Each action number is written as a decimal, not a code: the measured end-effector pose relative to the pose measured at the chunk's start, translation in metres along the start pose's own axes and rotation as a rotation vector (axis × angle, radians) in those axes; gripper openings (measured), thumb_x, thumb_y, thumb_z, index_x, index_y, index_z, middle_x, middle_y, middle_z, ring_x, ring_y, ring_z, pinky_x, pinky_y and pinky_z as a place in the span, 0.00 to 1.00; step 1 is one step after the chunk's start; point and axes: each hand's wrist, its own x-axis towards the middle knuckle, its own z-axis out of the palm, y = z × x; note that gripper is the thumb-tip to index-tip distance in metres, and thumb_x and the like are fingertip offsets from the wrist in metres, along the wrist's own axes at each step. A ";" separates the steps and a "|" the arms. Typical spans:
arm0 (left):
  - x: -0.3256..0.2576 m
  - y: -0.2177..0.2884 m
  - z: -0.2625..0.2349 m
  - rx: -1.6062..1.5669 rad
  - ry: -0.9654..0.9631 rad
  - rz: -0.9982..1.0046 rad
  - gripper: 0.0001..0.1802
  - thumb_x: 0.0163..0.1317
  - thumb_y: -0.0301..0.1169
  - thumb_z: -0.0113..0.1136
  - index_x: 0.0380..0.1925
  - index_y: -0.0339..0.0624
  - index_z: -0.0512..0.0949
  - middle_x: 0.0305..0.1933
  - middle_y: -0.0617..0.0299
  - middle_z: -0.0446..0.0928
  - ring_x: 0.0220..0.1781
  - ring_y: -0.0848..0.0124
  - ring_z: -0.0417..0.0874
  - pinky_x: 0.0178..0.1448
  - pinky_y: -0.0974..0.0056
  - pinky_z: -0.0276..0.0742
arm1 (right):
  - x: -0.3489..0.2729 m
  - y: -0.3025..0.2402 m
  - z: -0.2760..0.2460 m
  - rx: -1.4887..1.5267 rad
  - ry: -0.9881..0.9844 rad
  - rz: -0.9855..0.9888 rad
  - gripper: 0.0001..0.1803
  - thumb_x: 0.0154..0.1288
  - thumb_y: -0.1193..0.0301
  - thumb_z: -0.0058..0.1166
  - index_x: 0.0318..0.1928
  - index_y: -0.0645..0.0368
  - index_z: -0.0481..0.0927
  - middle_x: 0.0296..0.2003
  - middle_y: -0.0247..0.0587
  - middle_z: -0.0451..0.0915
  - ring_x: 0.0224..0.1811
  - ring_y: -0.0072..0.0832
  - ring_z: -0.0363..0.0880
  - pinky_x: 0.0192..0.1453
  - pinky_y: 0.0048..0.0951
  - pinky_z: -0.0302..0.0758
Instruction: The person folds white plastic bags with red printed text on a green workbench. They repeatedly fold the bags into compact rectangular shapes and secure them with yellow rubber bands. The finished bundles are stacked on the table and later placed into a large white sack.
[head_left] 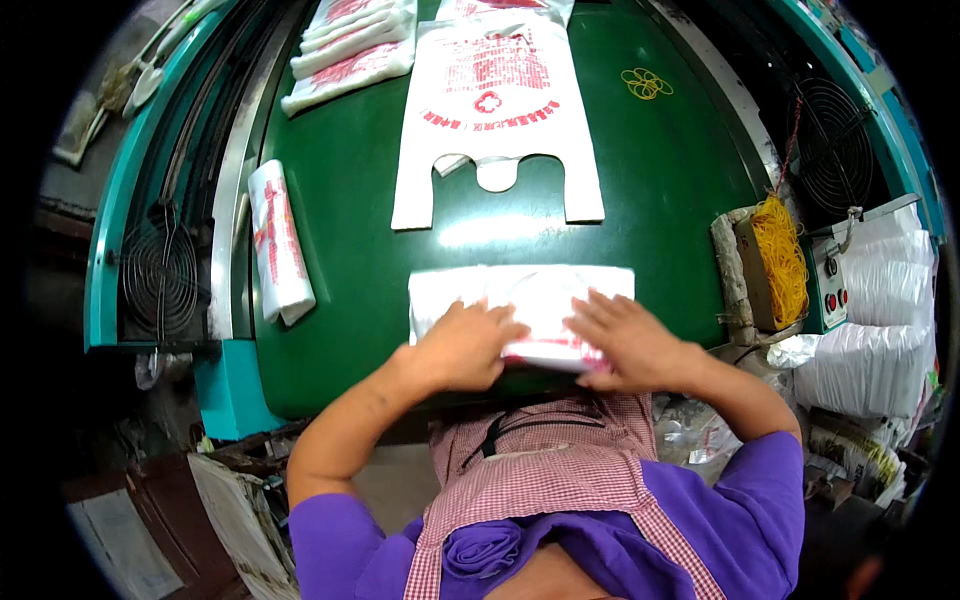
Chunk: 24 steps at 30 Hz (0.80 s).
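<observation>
Both hands press flat on a folded stack of bags (525, 305) at the near edge of the green table (660, 190). Left hand (462, 345) and right hand (625, 340) are open, gripping nothing.

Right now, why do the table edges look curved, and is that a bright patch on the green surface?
Head view: the fisheye lens bends the green table edges toward a black rim; overhead light glares just above the folded bag stack under both hands; centre stays sharp.

Folded bag stack (525, 305) on table (660, 190) near edge; flat bag (497, 110) behind; rolled bundle (278, 243) left; rubber bands (647, 83) far right.
</observation>
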 end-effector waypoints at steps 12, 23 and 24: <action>0.019 -0.039 0.006 -0.124 0.290 -0.098 0.32 0.46 0.50 0.69 0.50 0.44 0.75 0.39 0.55 0.74 0.41 0.57 0.75 0.44 0.56 0.74 | 0.107 0.138 -0.030 0.591 0.347 0.195 0.17 0.56 0.64 0.60 0.41 0.64 0.80 0.35 0.49 0.82 0.36 0.37 0.80 0.40 0.35 0.75; -0.027 0.006 0.035 -0.893 0.083 -0.409 0.20 0.54 0.36 0.68 0.43 0.37 0.74 0.34 0.53 0.79 0.36 0.66 0.82 0.41 0.64 0.76 | 0.117 0.316 -0.095 -0.030 1.160 0.823 0.10 0.56 0.62 0.61 0.34 0.53 0.83 0.35 0.45 0.80 0.39 0.42 0.79 0.42 0.42 0.76; -0.027 0.004 0.034 -0.914 0.256 -0.366 0.19 0.54 0.33 0.68 0.42 0.36 0.75 0.34 0.58 0.80 0.35 0.74 0.80 0.41 0.68 0.75 | 0.112 0.296 -0.102 0.024 1.276 0.761 0.10 0.57 0.63 0.61 0.30 0.57 0.82 0.33 0.43 0.80 0.35 0.38 0.79 0.39 0.39 0.75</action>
